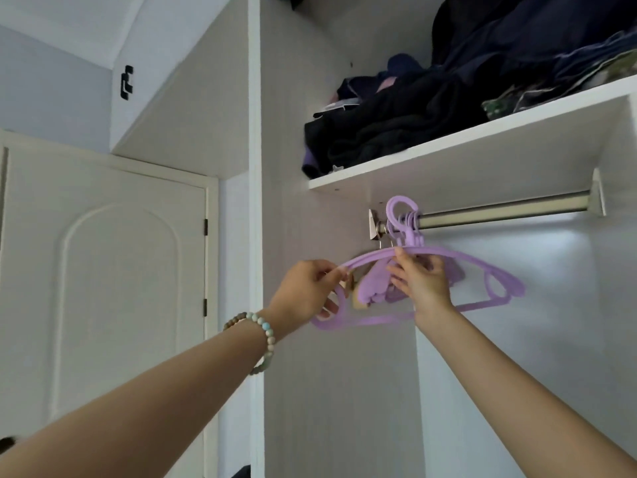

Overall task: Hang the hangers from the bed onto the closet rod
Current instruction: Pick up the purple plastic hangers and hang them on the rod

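Note:
A bunch of several purple plastic hangers (489, 270) hangs by its hooks at the left end of the metal closet rod (499, 213). My left hand (306, 288) pinches the left shoulder of the hangers between thumb and fingers. My right hand (422, 279) grips the hangers at the middle, just under the hooks. One hook (396, 208) stands a little higher than the others over the rod. The bed is out of view.
A white shelf (482, 132) right above the rod carries a pile of dark folded clothes (431, 108). The closet's side panel (255, 201) stands just left of my hands. A white door (113, 270) is further left.

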The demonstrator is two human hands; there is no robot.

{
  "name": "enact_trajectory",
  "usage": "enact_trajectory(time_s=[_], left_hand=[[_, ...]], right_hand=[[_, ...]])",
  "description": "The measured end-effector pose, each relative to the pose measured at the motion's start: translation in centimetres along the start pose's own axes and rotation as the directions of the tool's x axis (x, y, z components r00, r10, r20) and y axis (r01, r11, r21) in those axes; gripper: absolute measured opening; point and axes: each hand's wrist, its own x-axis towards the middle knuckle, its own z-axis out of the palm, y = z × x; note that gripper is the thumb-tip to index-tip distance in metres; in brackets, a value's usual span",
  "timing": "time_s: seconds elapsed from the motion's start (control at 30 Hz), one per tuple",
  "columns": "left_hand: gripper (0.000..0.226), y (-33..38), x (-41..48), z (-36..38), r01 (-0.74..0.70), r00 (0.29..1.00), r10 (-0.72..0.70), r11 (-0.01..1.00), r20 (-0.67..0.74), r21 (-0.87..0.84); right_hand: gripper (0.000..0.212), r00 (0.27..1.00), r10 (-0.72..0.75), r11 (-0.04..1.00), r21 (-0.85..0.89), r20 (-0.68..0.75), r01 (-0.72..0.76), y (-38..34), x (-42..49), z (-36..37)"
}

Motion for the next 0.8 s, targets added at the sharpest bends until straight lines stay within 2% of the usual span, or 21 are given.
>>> enact_trajectory(time_s=[0.07, 0.13, 0.27, 0.4, 0.5, 0.6, 0.7, 0.8], left_hand=[[0.03, 0.2, 2.1, 1.8, -0.01, 0.999, 0.011, 1.0, -0.033, 0.029], [0.03, 0.5, 4.0, 3.5, -0.018, 0.999, 0.02, 0.999, -0.046, 0.027], [0.021, 0.6, 6.9, 6.7, -0.015, 0.999, 0.015, 1.0, -0.045, -0.006], [0.012, 0.6, 9.3, 9.1, -0.01, 1.0, 0.008, 0.99, -0.016, -0.142], [0.018, 0.5, 10.9, 10.3, -0.066, 0.998, 0.066, 0.996, 0.002, -0.052], [0.032, 0.5, 12.2, 10.9, -0.091, 0.995, 0.091, 0.996, 0.036, 0.007], [0.037, 0.3, 13.0, 11.4, -0.091, 0.995, 0.089, 0.995, 0.049, 0.033], [0.039, -0.3, 13.5, 11.8, -0.084, 0.995, 0.08, 0.994, 0.057, 0.068]], right_hand=[[0.081, 0.999, -0.002, 1.0, -0.014, -0.034, 0.002, 0.3, 2.4, -0.6], [0.094, 1.0, -0.013, 0.999, -0.051, -0.027, 0.011, 0.6, 4.4, -0.8], [0.096, 0.999, -0.033, 0.99, -0.135, 0.03, 0.037, 2.2, 8.2, -1.0], [0.1, 0.999, -0.026, 0.997, -0.075, 0.027, 0.028, 2.8, 10.8, -1.5], [0.093, 0.998, -0.037, 0.997, -0.062, 0.057, 0.041, 3.4, 13.0, -2.6], [0.104, 0.997, 0.002, 0.998, -0.062, 0.078, 0.003, 3.8, 15.3, -3.6], [0.112, 0.994, 0.035, 0.995, -0.093, 0.102, -0.026, 4.4, 16.8, -4.1], [0.096, 0.99, 0.057, 0.993, -0.109, 0.126, -0.043, 5.0, 17.1, -4.3]])
